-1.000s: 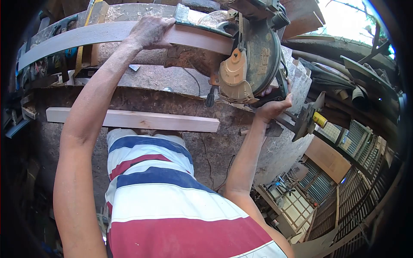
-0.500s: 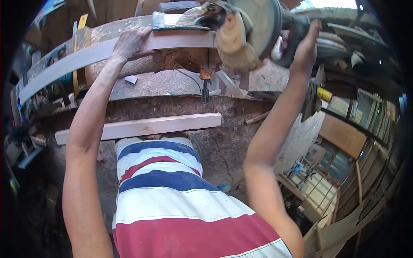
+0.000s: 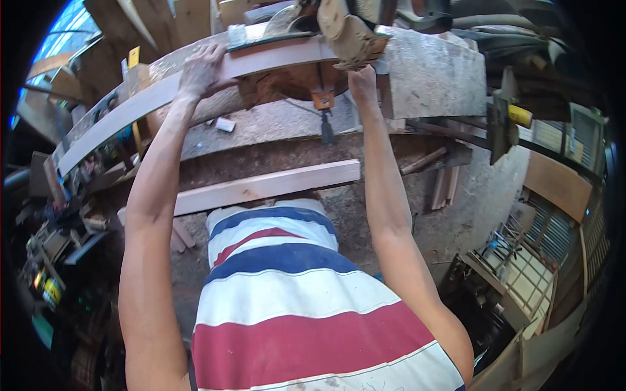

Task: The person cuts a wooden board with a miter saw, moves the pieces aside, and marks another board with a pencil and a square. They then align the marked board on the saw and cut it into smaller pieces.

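My left hand point(image 3: 201, 73) grips a long, pale wooden board point(image 3: 124, 118), fingers over its far edge and thumb along its near side. The board's right part lies on a miter saw, against the fence point(image 3: 274, 40). My right hand point(image 3: 363, 85) is closed just below the dusty saw head point(image 3: 344, 36), near the board's right end; its fingers are mostly hidden, so what it holds cannot be made out. An orange-and-black saw handle piece point(image 3: 324, 101) sticks out in front, between my hands.
A second pale board point(image 3: 267, 184) lies lower, in front of my striped shirt. A dusty bench surface point(image 3: 437, 75) extends right of the saw. A small white block point(image 3: 225, 124) rests on the bench. Wooden planks lean at the back left; a yellow item point(image 3: 520, 116) is at right.
My right hand has let go of the saw's handle and come down and left to beside the board's end. The saw head is higher in view. My left hand stays on the board.
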Motion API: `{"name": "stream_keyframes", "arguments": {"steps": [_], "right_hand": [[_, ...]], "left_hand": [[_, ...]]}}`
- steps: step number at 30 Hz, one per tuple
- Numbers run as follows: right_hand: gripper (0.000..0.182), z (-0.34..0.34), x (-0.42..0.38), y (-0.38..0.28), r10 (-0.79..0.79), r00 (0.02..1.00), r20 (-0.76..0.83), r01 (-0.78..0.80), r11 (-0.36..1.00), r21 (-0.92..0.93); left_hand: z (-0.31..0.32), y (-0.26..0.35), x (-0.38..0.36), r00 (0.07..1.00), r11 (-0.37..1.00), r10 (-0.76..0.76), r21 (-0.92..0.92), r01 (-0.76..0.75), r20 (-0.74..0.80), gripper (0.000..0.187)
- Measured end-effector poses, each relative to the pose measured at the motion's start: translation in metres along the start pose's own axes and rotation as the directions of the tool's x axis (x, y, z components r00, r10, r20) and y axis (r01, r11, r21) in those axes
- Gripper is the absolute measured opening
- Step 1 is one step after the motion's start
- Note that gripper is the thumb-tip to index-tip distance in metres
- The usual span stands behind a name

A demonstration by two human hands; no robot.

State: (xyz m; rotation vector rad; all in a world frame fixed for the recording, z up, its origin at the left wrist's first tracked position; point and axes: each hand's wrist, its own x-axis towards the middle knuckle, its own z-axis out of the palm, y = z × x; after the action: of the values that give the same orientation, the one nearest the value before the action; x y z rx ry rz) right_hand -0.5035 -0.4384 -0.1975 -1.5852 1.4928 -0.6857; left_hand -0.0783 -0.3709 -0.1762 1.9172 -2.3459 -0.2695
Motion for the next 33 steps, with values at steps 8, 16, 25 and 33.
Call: {"name": "stream_keyframes", "arguments": {"steps": [8, 16, 25, 33], "right_hand": [[0.087, 0.027, -0.056, -0.003, 0.043, 0.987, -0.155, -0.051, 0.998, -0.049], [0.073, -0.002, -0.206, -0.027, 0.163, 0.974, -0.156, -0.195, 0.957, -0.216], [0.097, 0.129, -0.232, -0.037, 0.403, 0.875, 0.268, -0.417, 0.909, -0.006], [0.085, 0.010, -0.324, -0.076, 0.464, 0.812, 0.355, -0.550, 0.403, 0.732]], "left_hand": [[-0.001, -0.004, 0.009, 0.985, 0.994, -0.022, -0.098, 0.039, 0.169, 0.085], [-0.026, 0.017, -0.013, 0.916, 0.979, 0.054, -0.201, 0.030, 0.398, 0.074], [-0.056, 0.072, -0.090, 0.811, 0.892, 0.101, -0.414, 0.183, 0.577, 0.072], [-0.043, 0.128, -0.257, 0.855, 0.848, 0.034, -0.468, 0.250, 0.518, 0.072]]}}
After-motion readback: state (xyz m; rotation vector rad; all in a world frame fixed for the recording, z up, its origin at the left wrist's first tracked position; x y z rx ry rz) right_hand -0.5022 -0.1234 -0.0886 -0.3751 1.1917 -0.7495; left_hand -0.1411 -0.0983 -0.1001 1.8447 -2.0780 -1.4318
